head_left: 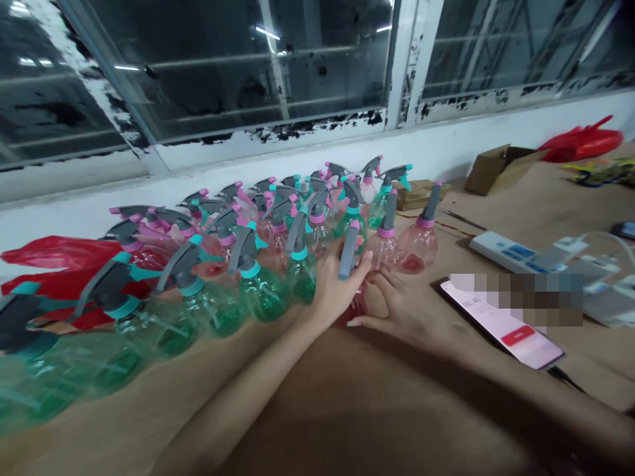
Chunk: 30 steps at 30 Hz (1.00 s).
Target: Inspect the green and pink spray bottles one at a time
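A pink spray bottle [348, 252] with a grey trigger head stands among the others, both my hands at it. My left hand [327, 284] wraps around its upper part, just under the grey lever. Low on the right side, the curled fingers and thumb of my right hand [397, 307] hold the pink body, which the hands mostly hide. Two more pink spray bottles [417, 248] stand just beyond my right hand. Along the left runs a row of green spray bottles [262, 291] with turquoise collars, some coloured liquid inside.
Many more spray bottles [228, 228] crowd toward the wall. Red plastic bags [64, 258] lie at far left. On the right are a lit phone [501, 324], a white power strip [510, 251] with plugs and cables, an open cardboard box [496, 173] and a red bag [583, 142].
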Tool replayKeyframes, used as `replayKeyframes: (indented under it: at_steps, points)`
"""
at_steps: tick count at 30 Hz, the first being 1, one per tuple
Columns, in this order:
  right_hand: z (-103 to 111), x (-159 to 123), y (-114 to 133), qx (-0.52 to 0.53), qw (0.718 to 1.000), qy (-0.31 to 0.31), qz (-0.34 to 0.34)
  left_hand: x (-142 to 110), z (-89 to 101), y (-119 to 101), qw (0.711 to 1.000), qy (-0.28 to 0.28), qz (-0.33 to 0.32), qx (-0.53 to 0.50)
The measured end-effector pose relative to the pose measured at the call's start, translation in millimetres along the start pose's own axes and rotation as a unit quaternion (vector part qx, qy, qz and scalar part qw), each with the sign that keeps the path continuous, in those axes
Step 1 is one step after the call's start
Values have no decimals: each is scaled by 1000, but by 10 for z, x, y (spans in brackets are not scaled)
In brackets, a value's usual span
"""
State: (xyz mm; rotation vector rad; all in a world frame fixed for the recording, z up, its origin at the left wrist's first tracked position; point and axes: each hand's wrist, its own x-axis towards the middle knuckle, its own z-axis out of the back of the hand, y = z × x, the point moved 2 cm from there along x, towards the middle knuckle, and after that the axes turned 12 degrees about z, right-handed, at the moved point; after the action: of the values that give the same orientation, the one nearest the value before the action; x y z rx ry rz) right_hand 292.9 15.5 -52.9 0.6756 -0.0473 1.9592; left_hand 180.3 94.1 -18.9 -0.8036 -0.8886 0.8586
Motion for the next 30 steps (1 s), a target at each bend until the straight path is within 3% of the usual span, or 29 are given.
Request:
replayKeyframes:
  at_steps: [5, 11, 18, 23, 26, 30]
  points:
    - [-62, 98, -123, -30, 997, -37, -57, 207, -88, 32, 1000, 20, 3, -14]
    - [-179, 215, -197, -47, 995, -38, -77, 190, 23, 13, 999, 34, 35, -7]
    - [-158, 409, -228, -68, 991, -26, -111, -353, 263, 12, 996, 69, 53, 21]
    - [-197, 551, -253, -71, 987, -21, -141, -749, 431, 86, 985, 120, 125, 25]
    - [-210, 582, -233, -68, 986, -20, -153, -902, 493, 196, 970, 144, 183, 68]
    - [-111, 463, -189, -59, 987, -24, -148, -1004, 499, 304, 963, 162, 202, 80]
